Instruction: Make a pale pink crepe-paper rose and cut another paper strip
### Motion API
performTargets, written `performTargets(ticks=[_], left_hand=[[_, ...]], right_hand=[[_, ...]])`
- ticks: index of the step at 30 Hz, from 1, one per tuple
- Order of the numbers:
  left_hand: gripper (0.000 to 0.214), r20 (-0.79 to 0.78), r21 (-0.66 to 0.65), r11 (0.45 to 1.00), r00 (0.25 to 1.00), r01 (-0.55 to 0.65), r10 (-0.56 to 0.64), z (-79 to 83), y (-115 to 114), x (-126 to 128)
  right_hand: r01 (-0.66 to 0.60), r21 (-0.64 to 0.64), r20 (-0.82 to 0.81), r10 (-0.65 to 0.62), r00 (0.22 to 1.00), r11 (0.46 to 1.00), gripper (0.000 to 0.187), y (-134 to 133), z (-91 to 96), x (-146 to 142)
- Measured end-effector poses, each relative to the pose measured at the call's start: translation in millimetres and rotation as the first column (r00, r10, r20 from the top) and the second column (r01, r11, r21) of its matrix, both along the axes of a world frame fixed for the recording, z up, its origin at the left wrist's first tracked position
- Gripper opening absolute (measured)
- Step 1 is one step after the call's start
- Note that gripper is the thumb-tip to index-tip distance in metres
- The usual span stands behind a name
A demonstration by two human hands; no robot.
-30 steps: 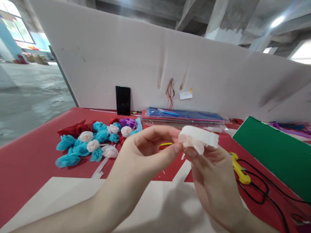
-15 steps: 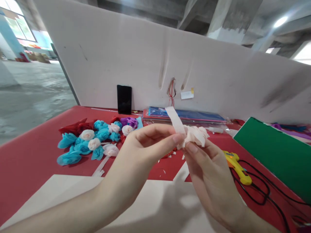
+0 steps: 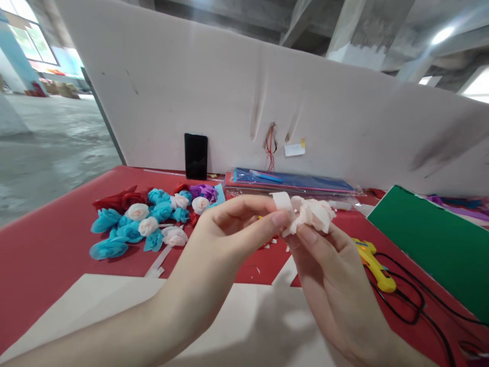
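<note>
Between my two hands, above the table, is a pale pink crepe paper flower with ruffled petals. My right hand pinches its base between thumb and fingers. The thumb and forefinger of my left hand are closed on a pale paper strip that runs into the flower's left side. The strip's free end shows just above my left fingers. The fingertips behind the flower are hidden.
Blue, white, red and purple paper flowers lie at left. A yellow glue gun with black cable rests at right by a green board. White board lies in front; a phone leans on the back panel.
The free end of the strip has dropped lower, showing less above my left fingers. The flower and my right hand have shifted slightly right, away from my left hand.
</note>
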State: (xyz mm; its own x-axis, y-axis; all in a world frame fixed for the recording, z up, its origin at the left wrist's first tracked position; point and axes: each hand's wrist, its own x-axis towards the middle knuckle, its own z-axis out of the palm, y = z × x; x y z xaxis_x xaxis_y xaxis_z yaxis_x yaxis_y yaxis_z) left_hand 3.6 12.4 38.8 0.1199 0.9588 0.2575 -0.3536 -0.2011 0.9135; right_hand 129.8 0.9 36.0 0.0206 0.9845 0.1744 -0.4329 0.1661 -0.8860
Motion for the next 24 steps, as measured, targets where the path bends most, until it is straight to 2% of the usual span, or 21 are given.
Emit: performTargets(ticks=[4, 6, 8, 11, 13, 15, 17, 21, 24], left_hand=[[0.005, -0.019, 0.103, 0.994, 0.999, -0.025, 0.027, 0.7, -1, 2], [0.01, -0.091, 0.254, 0.963, 0.989, -0.09, 0.116, 1.8, -3, 2], [0.013, -0.168, 0.448, 0.88, 0.952, -0.156, 0.254, 2.5, -4, 0], [0.013, -0.223, 0.679, 0.715, 0.881, -0.167, 0.418, 1.8, -5, -3], [0.014, -0.246, 0.761, 0.633, 0.838, -0.145, 0.487, 0.9, -5, -5], [0.016, -0.261, 0.788, 0.602, 0.813, -0.133, 0.521, 0.5, -6, -6], [0.017, -0.258, 0.758, 0.637, 0.832, -0.14, 0.49, 0.8, -6, -5], [0.017, -0.227, 0.592, 0.792, 0.912, -0.15, 0.343, 2.5, -6, 0], [0.015, -0.24, 0.497, 0.857, 0.927, -0.136, 0.287, 4.7, -5, 2]], right_hand=[[-0.014, -0.014, 0.003, 0.014, 1.0, 1.0, 0.007, -1, 0.3, 1], [-0.022, -0.018, 0.013, 0.022, 1.0, 1.0, 0.009, -3, 0.4, 1], [-0.008, -0.026, 0.018, 0.009, 1.0, 1.0, 0.012, -5, 0.6, 1], [0.022, -0.045, 0.02, -0.021, 1.0, 0.999, 0.014, -7, 1.2, 0], [0.03, -0.06, 0.025, -0.029, 0.999, 0.998, 0.015, -8, 1.4, 0], [0.036, -0.065, 0.024, -0.034, 0.999, 0.997, 0.017, -10, 1.3, -1], [0.025, -0.049, 0.015, -0.024, 1.0, 0.998, 0.015, -11, 1.1, -1], [-0.019, -0.012, -0.013, 0.019, 1.0, 1.0, 0.007, -11, 2.7, -1], [0.007, -0.004, -0.013, -0.008, 1.0, 1.0, 0.01, -10, 4.6, 0]])
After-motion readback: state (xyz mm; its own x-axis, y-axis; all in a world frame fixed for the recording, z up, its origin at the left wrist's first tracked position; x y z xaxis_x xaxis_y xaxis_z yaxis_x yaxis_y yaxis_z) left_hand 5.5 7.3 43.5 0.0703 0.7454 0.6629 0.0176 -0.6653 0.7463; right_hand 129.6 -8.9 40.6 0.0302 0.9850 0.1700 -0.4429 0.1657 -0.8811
